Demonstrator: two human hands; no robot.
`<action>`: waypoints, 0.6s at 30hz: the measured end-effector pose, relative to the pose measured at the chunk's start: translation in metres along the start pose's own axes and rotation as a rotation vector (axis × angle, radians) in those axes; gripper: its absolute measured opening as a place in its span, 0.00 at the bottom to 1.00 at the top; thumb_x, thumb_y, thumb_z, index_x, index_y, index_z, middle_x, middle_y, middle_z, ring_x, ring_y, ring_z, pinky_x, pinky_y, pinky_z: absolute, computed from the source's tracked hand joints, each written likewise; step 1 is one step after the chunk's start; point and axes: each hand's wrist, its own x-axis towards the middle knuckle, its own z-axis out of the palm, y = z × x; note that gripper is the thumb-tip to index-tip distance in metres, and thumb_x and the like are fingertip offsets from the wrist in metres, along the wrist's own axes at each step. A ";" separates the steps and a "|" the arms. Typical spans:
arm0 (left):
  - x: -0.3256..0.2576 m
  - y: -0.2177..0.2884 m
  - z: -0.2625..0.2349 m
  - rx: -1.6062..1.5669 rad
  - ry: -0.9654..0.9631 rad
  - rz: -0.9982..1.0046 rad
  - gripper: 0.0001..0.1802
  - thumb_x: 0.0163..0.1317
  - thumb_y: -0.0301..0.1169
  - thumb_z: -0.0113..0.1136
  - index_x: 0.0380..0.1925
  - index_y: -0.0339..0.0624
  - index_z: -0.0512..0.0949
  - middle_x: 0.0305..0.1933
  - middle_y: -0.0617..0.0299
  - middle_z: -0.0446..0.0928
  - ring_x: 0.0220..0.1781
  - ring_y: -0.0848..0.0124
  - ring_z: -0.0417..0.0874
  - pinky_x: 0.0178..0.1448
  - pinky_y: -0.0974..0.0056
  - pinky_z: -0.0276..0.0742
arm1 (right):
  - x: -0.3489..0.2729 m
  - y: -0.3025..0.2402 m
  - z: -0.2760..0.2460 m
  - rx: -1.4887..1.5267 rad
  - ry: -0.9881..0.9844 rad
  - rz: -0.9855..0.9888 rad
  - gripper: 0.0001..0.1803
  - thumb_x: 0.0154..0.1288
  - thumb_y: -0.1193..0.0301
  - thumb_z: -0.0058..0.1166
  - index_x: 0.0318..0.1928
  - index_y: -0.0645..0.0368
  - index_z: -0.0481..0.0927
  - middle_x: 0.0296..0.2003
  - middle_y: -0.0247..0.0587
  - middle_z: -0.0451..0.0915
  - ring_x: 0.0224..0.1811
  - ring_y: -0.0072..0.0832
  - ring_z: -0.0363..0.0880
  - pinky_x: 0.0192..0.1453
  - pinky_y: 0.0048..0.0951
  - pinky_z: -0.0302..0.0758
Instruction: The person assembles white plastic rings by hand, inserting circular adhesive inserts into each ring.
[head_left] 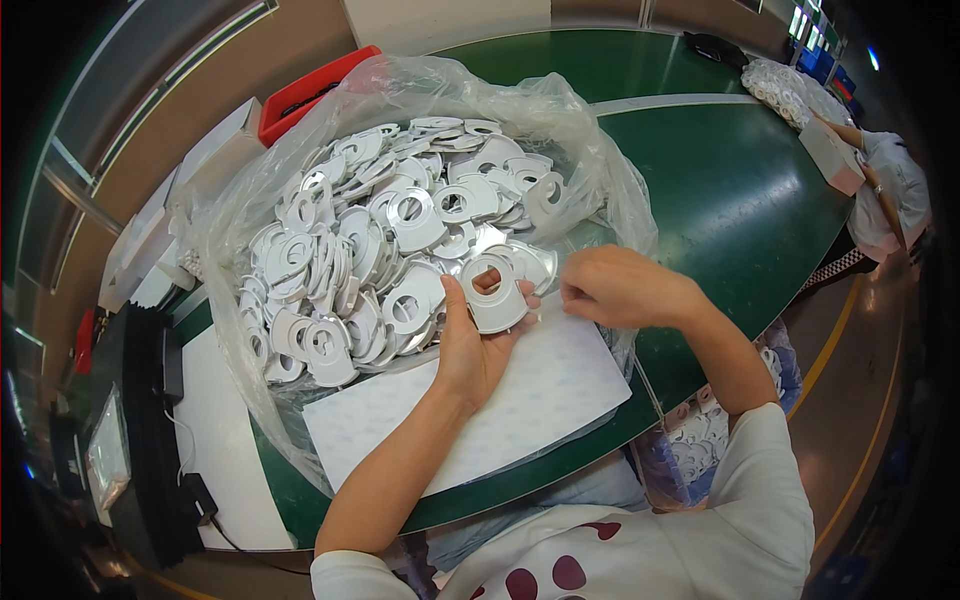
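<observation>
My left hand (472,352) is closed on a white ring-shaped plastic part (496,312), a flat disc with a round hole and a short tab. One of its fingers shows through the hole. To the right of the part, my right hand (632,287) is apart from it, fingers curled and pinched together; whatever they may hold is hidden. Beyond both hands, a heap of similar white plastic parts (415,220) fills a clear plastic bag (610,170) opened out on the table. Below my hands lies a flat white sheet (480,425).
The green table (710,190) curves away to the right. A red bin (310,95) and white boxes (215,150) stand at the back left. At lower right, a crate (690,440) holds more white parts. Another person (890,190) is at the far right, near a white box (832,155).
</observation>
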 end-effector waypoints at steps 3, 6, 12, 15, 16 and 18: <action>0.000 -0.001 0.001 -0.025 0.009 0.002 0.31 0.70 0.59 0.29 0.48 0.42 0.65 0.48 0.44 0.73 0.49 0.56 0.76 0.60 0.55 0.72 | -0.003 -0.005 0.025 -0.160 0.174 -0.060 0.08 0.55 0.73 0.53 0.27 0.67 0.76 0.31 0.50 0.78 0.36 0.45 0.77 0.38 0.42 0.75; -0.002 0.001 -0.001 -0.015 -0.001 0.013 0.33 0.70 0.59 0.28 0.51 0.40 0.65 0.49 0.46 0.73 0.52 0.58 0.76 0.65 0.55 0.69 | -0.007 -0.009 0.045 -0.258 0.320 -0.119 0.07 0.54 0.73 0.55 0.27 0.65 0.73 0.31 0.47 0.74 0.37 0.42 0.75 0.39 0.40 0.75; 0.000 -0.001 0.002 0.010 0.004 0.025 0.33 0.70 0.58 0.29 0.52 0.38 0.65 0.49 0.46 0.73 0.54 0.59 0.75 0.67 0.56 0.68 | -0.020 0.001 0.053 -0.394 0.334 -0.311 0.08 0.52 0.74 0.58 0.29 0.61 0.72 0.34 0.41 0.73 0.37 0.36 0.73 0.39 0.33 0.75; 0.000 -0.002 0.002 0.007 0.021 0.033 0.31 0.70 0.57 0.30 0.49 0.39 0.65 0.49 0.45 0.73 0.54 0.58 0.75 0.66 0.54 0.70 | -0.028 -0.004 0.051 -0.428 0.354 -0.510 0.07 0.50 0.74 0.56 0.29 0.62 0.73 0.34 0.40 0.73 0.39 0.33 0.73 0.39 0.30 0.75; 0.000 -0.001 0.002 0.004 0.028 0.031 0.31 0.70 0.57 0.30 0.49 0.39 0.65 0.49 0.45 0.73 0.54 0.58 0.75 0.66 0.55 0.70 | -0.032 -0.008 0.048 -0.434 0.393 -0.601 0.06 0.49 0.75 0.54 0.29 0.64 0.73 0.34 0.40 0.74 0.39 0.31 0.73 0.38 0.29 0.75; -0.001 -0.001 0.003 0.011 0.033 0.032 0.31 0.70 0.57 0.30 0.49 0.39 0.65 0.49 0.45 0.73 0.54 0.58 0.75 0.66 0.55 0.70 | -0.040 -0.014 0.042 -0.367 0.431 -0.640 0.07 0.50 0.75 0.56 0.29 0.63 0.73 0.35 0.40 0.74 0.40 0.32 0.74 0.39 0.28 0.74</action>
